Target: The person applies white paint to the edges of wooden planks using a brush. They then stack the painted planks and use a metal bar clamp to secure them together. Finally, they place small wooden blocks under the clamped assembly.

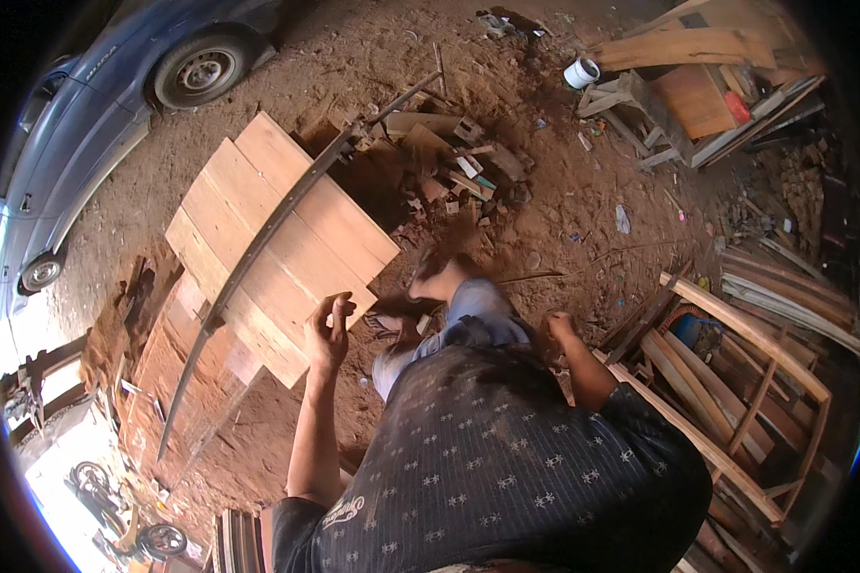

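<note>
A pale wooden panel (272, 224) made of several boards side by side lies in front of me to the left. Across its top runs a long dark metal bar clamp (258, 244), reaching past the panel at both ends. Over the panel's near right edge is my left hand (328, 332), its fingers bent but apart, with nothing seen in them. My right hand (561, 328) hangs beside my right thigh, loosely closed, and no object shows in it. Its fingertips are partly hidden.
A heap of wood offcuts (468, 167) lies beyond the panel. To my right are a wooden frame (745, 334) and stacked planks. A blue vehicle (96, 124) stands at the far left. A white bucket (581, 73) and a wooden stand (640, 110) are at the far right.
</note>
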Motion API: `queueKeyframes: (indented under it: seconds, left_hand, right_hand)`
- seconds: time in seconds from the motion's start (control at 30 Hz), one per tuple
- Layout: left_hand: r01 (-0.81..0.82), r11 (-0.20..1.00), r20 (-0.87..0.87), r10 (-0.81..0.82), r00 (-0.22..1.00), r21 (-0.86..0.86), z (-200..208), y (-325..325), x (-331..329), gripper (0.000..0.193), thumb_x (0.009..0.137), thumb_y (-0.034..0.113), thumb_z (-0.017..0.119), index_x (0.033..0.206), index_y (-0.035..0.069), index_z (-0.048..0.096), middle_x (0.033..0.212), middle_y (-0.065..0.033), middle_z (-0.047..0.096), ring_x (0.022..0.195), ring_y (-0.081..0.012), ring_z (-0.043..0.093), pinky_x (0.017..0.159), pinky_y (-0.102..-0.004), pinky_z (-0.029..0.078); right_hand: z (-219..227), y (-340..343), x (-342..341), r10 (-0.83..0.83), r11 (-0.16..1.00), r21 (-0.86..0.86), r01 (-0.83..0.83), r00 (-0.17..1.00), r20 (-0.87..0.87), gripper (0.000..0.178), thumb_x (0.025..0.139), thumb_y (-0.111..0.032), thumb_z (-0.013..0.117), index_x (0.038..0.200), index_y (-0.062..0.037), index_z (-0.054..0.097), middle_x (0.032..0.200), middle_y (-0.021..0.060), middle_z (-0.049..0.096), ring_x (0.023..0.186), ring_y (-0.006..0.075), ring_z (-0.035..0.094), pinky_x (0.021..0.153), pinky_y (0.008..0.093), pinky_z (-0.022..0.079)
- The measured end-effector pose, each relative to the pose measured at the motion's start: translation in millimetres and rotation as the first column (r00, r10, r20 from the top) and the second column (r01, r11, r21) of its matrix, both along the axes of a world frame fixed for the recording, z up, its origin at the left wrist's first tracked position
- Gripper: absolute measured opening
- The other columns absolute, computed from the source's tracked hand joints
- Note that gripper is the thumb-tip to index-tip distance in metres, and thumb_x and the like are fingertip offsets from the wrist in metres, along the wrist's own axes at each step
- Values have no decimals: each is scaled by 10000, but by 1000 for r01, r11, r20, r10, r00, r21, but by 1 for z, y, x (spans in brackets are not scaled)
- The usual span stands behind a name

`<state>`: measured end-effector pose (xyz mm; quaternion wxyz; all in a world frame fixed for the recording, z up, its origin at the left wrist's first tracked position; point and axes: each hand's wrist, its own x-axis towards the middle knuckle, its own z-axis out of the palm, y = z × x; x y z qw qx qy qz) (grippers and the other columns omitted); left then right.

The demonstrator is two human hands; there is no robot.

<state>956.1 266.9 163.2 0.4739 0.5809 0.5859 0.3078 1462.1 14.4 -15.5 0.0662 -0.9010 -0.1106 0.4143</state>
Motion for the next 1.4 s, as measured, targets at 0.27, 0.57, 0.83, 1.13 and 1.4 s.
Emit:
queueKeyframes:
  seconds: [0.27, 0.57, 0.83, 1.13, 1.4]
  left_hand:
    - [78, 996, -100, -83, 992, -49, -17, -56, 97, 227, 988, 214, 651, 1082, 18, 718, 930, -145, 748, 854, -211, 734, 734, -329, 560]
    - [-207, 967, -223, 170, 960, -149, -135, -47, 282, 287, 977, 265, 660, 1148, 40, 709, 1041, -137, 748, 943, -231, 728, 834, -325, 553]
    - [123, 895, -87, -177, 980, -429, -245, -52, 419, 355, 960, 389, 650, 1157, 100, 712, 1040, -184, 731, 912, -340, 713, 814, -438, 555]
    - [125, 759, -100, -243, 965, -639, -490, -47, 457, 388, 962, 364, 588, 1248, 107, 639, 1157, -191, 687, 1043, -412, 662, 895, -498, 527]
    - [112, 820, -71, -183, 980, -561, -681, -77, 431, 514, 928, 365, 612, 1353, 81, 549, 1271, -221, 618, 1175, -377, 612, 964, -503, 510]
  right_hand:
    - [0, 123, 73, 99, 960, 266, -89, 995, -26, 297, 972, -245, 670, 1183, -38, 689, 876, 66, 691, 764, 144, 638, 686, 313, 522]
    - [-86, 242, 234, 396, 809, 555, -194, 878, -269, 213, 979, -200, 662, 1088, -17, 672, 861, 19, 667, 691, 94, 612, 624, 271, 502]
    - [-156, 227, 309, 341, 927, 238, -291, 917, -208, 317, 987, -315, 673, 920, -5, 689, 759, 2, 647, 679, 96, 591, 614, 304, 471]
    - [-382, 260, 228, 610, 792, 224, -568, 753, -247, 512, 921, -483, 687, 1108, -6, 699, 1043, 172, 747, 1002, 312, 713, 864, 406, 537]
    - [-570, 383, -11, 803, 590, 563, -578, 491, -337, 380, 860, -261, 784, 1109, -25, 622, 995, 144, 710, 902, 275, 695, 769, 373, 558]
